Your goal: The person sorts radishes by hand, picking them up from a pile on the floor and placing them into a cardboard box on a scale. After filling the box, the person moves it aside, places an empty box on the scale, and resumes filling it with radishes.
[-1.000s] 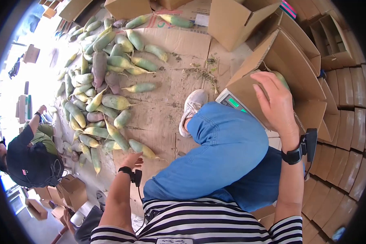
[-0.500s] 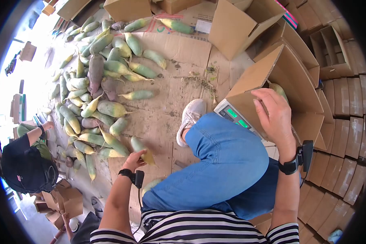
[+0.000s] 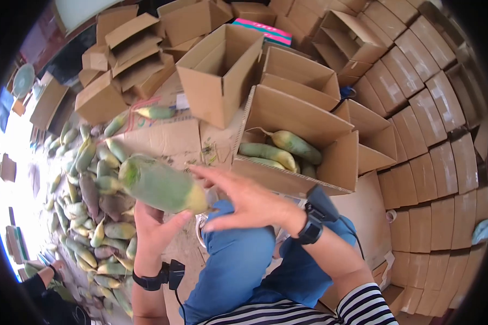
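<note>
A green radish [image 3: 156, 185] with a yellowish tip is raised in front of me, close to the camera. My left hand [image 3: 156, 230] grips it from below, thumb along its underside near the tip. To the right of that tip is my right hand [image 3: 249, 201], its thumb and fingers spread apart and nothing enclosed in them. Beyond the right hand stands an open cardboard box [image 3: 325, 174] with several green radishes [image 3: 294, 145] lying inside. A large heap of radishes [image 3: 97, 216], mostly green and some purplish, covers the floor on the left.
Open cardboard boxes [image 3: 222, 100] stand at the back, and stacked closed cartons [image 3: 412, 189] line the right side. A flattened cardboard sheet [image 3: 165, 135] covers the floor behind the held radish. At the lower left, another person's arm [image 3: 46, 275] reaches beside the heap.
My left hand has lifted the radish from beside the heap up before me. My right hand has left the box and come over to it. The view has turned right.
</note>
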The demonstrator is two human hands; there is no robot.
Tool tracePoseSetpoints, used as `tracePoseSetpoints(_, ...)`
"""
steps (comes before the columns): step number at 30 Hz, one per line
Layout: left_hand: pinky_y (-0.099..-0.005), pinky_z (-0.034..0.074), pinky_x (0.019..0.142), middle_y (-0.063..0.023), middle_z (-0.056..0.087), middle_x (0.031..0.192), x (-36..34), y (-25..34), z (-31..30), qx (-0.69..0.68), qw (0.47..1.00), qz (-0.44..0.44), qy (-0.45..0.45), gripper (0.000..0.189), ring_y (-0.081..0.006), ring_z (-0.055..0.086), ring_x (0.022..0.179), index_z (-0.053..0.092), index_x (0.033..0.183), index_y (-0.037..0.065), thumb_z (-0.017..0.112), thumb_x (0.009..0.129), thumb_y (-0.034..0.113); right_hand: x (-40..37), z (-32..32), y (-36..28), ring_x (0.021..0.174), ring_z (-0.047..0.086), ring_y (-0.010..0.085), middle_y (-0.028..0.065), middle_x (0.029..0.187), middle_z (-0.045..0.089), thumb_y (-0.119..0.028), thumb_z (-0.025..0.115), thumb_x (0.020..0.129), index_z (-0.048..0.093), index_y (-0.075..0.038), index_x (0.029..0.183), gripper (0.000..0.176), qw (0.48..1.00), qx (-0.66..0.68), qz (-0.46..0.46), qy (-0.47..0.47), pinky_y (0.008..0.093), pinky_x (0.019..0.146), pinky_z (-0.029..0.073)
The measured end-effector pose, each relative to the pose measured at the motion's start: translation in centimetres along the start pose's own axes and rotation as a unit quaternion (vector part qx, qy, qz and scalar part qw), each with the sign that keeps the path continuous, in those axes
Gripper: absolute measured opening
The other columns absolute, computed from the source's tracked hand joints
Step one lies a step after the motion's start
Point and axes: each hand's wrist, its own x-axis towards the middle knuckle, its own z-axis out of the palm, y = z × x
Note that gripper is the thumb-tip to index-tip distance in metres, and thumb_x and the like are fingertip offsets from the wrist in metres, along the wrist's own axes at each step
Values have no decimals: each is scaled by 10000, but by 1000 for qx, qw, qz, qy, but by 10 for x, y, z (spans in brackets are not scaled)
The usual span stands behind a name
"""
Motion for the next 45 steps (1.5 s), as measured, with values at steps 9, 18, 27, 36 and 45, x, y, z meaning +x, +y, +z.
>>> tracePoseSetpoints(9, -438, 411, 1047, -178, 553, 1292, 11, 22, 48, 274, 959, 34, -57, 603, -329, 520, 1240, 492, 1328, 4, 733, 819, 220, -15, -60, 14, 1070, 558, 149, 75, 1171, 589, -264, 766, 852, 412, -10, 1361, 670, 959, 187, 101, 186, 304, 926, 469)
tracePoseSetpoints(18, -554, 347, 1046, -163, 473, 1351, -48, 11, 63, 497, 830, 153, -204, 688, -382, 431, 1286, 555, 1305, 97, 797, 734, 393, -45, -116, 85, 949, 662, 367, 213, 976, 686, -363, 735, 795, 507, -37, 1158, 539, 866, -296, 392, 91, 459, 830, 521)
tracePoseSetpoints(27, -495, 372, 1052, -158, 483, 1364, -58, 12, 35, 467, 856, 149, -165, 652, -390, 436, 1284, 563, 1291, 86, 794, 750, 367, -56, -95, 142, 1114, 592, 356, 183, 1204, 605, -234, 627, 875, 545, -71, 1253, 420, 856, -408, 313, 56, 445, 937, 488)
tracePoseSetpoints(36, -480, 352, 1083, -162, 497, 1350, -58, -7, 22, 335, 915, 173, -141, 615, -383, 432, 1290, 561, 1282, 75, 778, 775, 346, -13, -47, 21, 956, 638, 310, 147, 1077, 630, -120, 608, 911, 621, 2, 1096, 222, 974, -124, 48, 181, 380, 867, 498)
tracePoseSetpoints(45, -447, 459, 955, -192, 565, 1250, -69, -32, 7, 150, 978, 68, -129, 510, -364, 535, 1169, 591, 1230, 51, 717, 781, 258, 13, 41, -83, 1143, 559, 336, 141, 1203, 612, -261, 686, 829, 638, -57, 1153, 386, 985, -111, -126, -35, 442, 1003, 428)
